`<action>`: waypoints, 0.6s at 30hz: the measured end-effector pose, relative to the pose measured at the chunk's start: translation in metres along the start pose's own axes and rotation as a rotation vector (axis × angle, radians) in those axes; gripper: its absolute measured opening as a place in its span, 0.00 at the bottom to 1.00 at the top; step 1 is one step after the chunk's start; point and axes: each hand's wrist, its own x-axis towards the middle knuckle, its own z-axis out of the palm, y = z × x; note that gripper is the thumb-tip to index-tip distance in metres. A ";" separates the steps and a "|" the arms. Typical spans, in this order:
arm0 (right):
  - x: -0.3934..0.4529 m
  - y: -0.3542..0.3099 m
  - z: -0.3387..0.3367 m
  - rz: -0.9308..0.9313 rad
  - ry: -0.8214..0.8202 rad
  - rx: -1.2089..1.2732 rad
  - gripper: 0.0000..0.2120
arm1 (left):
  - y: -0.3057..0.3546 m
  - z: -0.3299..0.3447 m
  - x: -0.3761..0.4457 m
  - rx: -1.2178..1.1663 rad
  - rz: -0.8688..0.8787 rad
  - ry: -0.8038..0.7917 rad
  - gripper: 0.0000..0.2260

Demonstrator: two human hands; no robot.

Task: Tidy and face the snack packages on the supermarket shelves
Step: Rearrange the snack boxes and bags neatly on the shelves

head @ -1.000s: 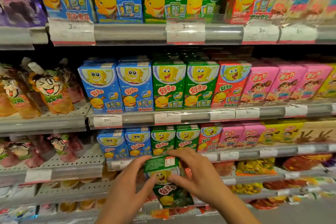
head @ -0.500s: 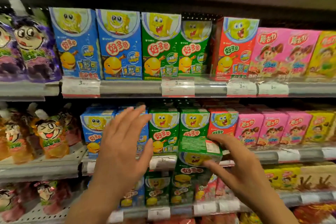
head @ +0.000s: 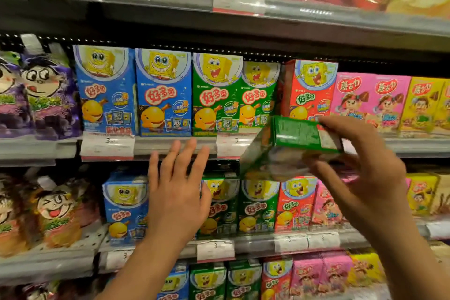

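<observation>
Head view: I see my right hand gripping a green snack box, thumb under its lower face and fingers curled over its far end. The box is tilted, its narrow green side facing up, and it is held in front of the shelf edge of the upper snack row, just below the red box and the right-hand green box standing there. My left hand is raised with fingers straight and slightly spread, holding nothing; it sits in front of the middle row, covering part of a blue box. The upper row reads, left to right: purple pouches, two blue boxes, two green, one red, then pink boxes. Price tags hang on the shelf edge.
</observation>
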 end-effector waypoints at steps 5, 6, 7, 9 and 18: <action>0.042 0.004 -0.015 -0.092 0.069 -0.042 0.23 | 0.000 0.005 0.001 0.021 0.001 0.048 0.31; 0.051 0.006 -0.017 -0.099 0.079 -0.056 0.23 | 0.001 0.005 0.001 0.026 0.000 0.052 0.31; 0.059 0.008 -0.017 -0.104 0.081 -0.073 0.23 | 0.001 0.005 0.001 0.030 -0.001 0.055 0.31; 0.074 0.011 -0.011 -0.108 0.071 -0.101 0.24 | 0.002 0.005 0.001 0.030 0.000 0.063 0.31; 0.107 0.015 0.008 -0.075 0.017 -0.150 0.25 | 0.003 0.001 0.000 0.026 -0.002 0.044 0.32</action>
